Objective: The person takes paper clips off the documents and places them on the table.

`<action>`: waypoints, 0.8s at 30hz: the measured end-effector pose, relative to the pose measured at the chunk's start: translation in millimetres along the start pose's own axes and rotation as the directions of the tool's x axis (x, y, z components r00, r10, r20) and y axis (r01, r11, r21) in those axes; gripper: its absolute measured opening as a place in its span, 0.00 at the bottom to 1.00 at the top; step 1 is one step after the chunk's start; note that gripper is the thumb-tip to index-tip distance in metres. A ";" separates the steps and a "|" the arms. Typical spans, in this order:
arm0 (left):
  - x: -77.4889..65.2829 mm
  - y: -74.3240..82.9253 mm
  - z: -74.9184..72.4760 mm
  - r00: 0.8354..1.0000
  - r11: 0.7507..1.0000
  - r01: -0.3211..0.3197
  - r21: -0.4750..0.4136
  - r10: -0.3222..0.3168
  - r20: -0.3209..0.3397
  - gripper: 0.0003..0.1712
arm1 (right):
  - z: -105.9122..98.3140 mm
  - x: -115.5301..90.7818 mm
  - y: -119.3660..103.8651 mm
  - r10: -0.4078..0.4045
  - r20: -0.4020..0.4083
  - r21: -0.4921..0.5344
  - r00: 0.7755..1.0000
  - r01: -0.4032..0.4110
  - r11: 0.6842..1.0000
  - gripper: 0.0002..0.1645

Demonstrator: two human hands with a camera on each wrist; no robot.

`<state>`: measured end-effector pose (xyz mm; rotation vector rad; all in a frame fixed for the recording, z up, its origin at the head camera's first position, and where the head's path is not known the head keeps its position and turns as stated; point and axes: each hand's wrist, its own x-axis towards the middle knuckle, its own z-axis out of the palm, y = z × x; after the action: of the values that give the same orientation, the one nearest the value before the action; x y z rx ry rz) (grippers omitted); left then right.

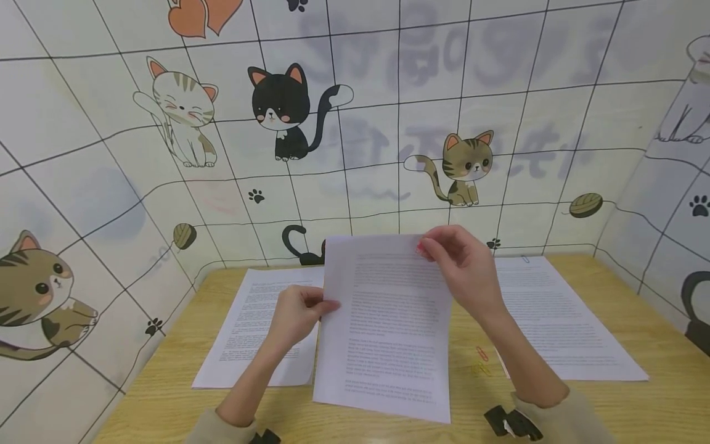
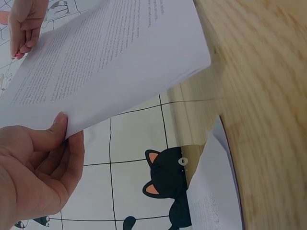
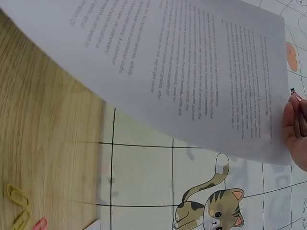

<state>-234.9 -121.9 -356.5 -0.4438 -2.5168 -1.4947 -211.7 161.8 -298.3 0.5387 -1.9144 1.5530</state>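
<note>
Several printed sheets (image 1: 388,333) are held up together over the table, text side facing the head camera. My left hand (image 1: 299,311) pinches their left edge between thumb and fingers, and in the left wrist view the thumb (image 2: 60,125) lies on top of the paper. At the top right corner my right hand (image 1: 463,265) pinches a red paper clip (image 1: 420,246) right at the top edge. The clip also shows in the right wrist view between the fingertips (image 3: 290,112); most of it is hidden by the fingers.
A printed stack (image 1: 261,320) lies on the left of the wooden table (image 1: 166,370). Another stack (image 1: 560,320) with a pale clip (image 1: 525,259) lies on the right. Loose red (image 1: 482,354) and yellow paper clips (image 3: 18,195) lie between. A cat-patterned wall (image 1: 377,154) stands behind.
</note>
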 end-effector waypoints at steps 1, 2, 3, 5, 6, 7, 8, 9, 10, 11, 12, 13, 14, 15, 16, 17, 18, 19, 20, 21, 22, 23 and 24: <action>0.0 0.1 -0.4 1.000 1.000 0.004 -0.004 -0.004 0.001 0.02 | -2.6 -1.1 1.2 0.001 0.010 -0.023 1.000 -0.001 1.000 0.06; 0.3 0.2 -0.7 1.000 1.000 0.008 -0.004 -0.008 0.002 0.03 | -5.4 -2.2 2.1 0.004 0.018 -0.042 1.000 -0.003 0.999 0.06; 0.4 0.4 -0.9 1.000 1.000 0.013 -0.005 -0.013 0.002 0.03 | -8.3 -3.3 3.0 0.005 0.026 -0.060 1.000 -0.003 0.998 0.07; 0.6 0.6 -1.2 1.000 1.000 0.019 -0.006 -0.019 0.001 0.04 | -14.6 -5.6 5.4 0.008 0.041 -0.095 0.999 -0.004 0.995 0.07; 0.9 0.4 -1.1 1.000 1.000 0.022 -0.005 -0.022 0.001 0.04 | -17.8 -6.8 6.2 0.010 0.049 -0.109 0.999 -0.004 0.994 0.07; 1.1 0.4 -1.2 1.000 1.000 0.022 -0.006 -0.022 0.000 0.04 | -20.6 -7.8 7.3 0.012 0.057 -0.124 0.998 -0.005 0.992 0.07; 1.3 0.4 -1.2 1.000 1.000 0.022 -0.005 -0.022 -0.002 0.04 | -23.4 -8.8 8.1 0.014 0.065 -0.139 0.998 -0.005 0.990 0.07; 1.2 0.5 -1.4 1.000 1.000 0.023 -0.007 -0.023 -0.002 0.04 | -26.1 -9.6 9.2 0.017 0.077 -0.153 0.997 -0.005 0.988 0.07; 1.0 0.6 -1.6 1.000 1.000 0.025 -0.007 -0.025 -0.002 0.04 | -28.7 -10.5 10.3 0.021 0.089 -0.169 0.996 -0.005 0.986 0.06; 1.0 0.6 -1.7 1.000 1.000 0.025 -0.007 -0.025 -0.002 0.04 | -31.3 -11.2 11.3 0.025 0.103 -0.185 0.994 -0.005 0.983 0.06; 1.0 0.5 -1.8 1.000 1.000 0.025 -0.008 -0.025 -0.002 0.04 | -33.7 -11.8 12.2 0.028 0.115 -0.201 0.993 -0.004 0.980 0.05; 0.9 0.6 -1.9 1.000 1.000 0.026 -0.007 -0.026 -0.001 0.04 | -36.1 -12.2 13.1 0.032 0.128 -0.222 0.991 -0.003 0.975 0.05; 0.9 0.5 -2.0 1.000 1.000 0.025 -0.006 -0.025 -0.002 0.04 | -38.4 -12.8 14.0 0.036 0.140 -0.241 0.989 -0.002 0.971 0.04; 1.0 0.4 -2.1 1.000 1.000 0.025 -0.004 -0.025 -0.002 0.04 | -40.7 -13.4 14.9 0.044 0.152 -0.261 0.987 -0.003 0.965 0.04; 1.1 0.4 -2.1 1.000 1.000 0.024 -0.004 -0.024 -0.003 0.04 | -42.9 -14.1 15.8 0.050 0.162 -0.289 0.986 -0.001 0.957 0.04; 1.2 0.3 -2.1 1.000 1.000 0.024 -0.004 -0.024 -0.004 0.04 | -44.9 -14.7 16.8 0.059 0.171 -0.310 0.984 -0.003 0.951 0.04; 1.2 0.3 -2.1 1.000 1.000 0.024 -0.005 -0.024 -0.004 0.04 | -46.9 -15.5 17.7 0.067 0.181 -0.333 0.981 -0.003 0.943 0.04; 1.1 0.4 -2.2 1.000 1.000 0.026 -0.006 -0.027 -0.004 0.03 | -48.8 -16.3 18.8 0.075 0.193 -0.355 0.978 -0.002 0.935 0.04; 1.1 0.4 -2.2 1.000 1.000 0.028 -0.007 -0.028 -0.006 0.03 | -50.8 -17.1 19.9 0.085 0.203 -0.374 0.975 -0.002 0.927 0.04; 1.1 0.4 -2.2 1.000 1.000 0.029 -0.008 -0.029 -0.005 0.03 | -52.8 -17.9 21.2 0.093 0.212 -0.391 0.973 -0.002 0.920 0.04; 1.0 0.4 -2.2 0.999 0.999 0.032 -0.009 -0.032 -0.005 0.03 | -54.9 -18.7 22.5 0.102 0.222 -0.402 0.970 -0.004 0.915 0.05; 0.9 0.4 -2.2 0.999 0.999 0.032 -0.010 -0.032 -0.005 0.02 | -57.1 -19.4 23.8 0.111 0.233 -0.407 0.966 -0.007 0.913 0.05; 0.9 0.4 -2.3 0.999 0.999 0.032 -0.013 -0.032 -0.005 0.02 | -59.4 -20.3 25.1 0.119 0.243 -0.417 0.963 -0.008 0.909 0.05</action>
<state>-235.6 -123.6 -354.8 -0.4024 -2.5237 -1.5219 -201.3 224.0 -322.7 0.5160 -2.4036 1.0998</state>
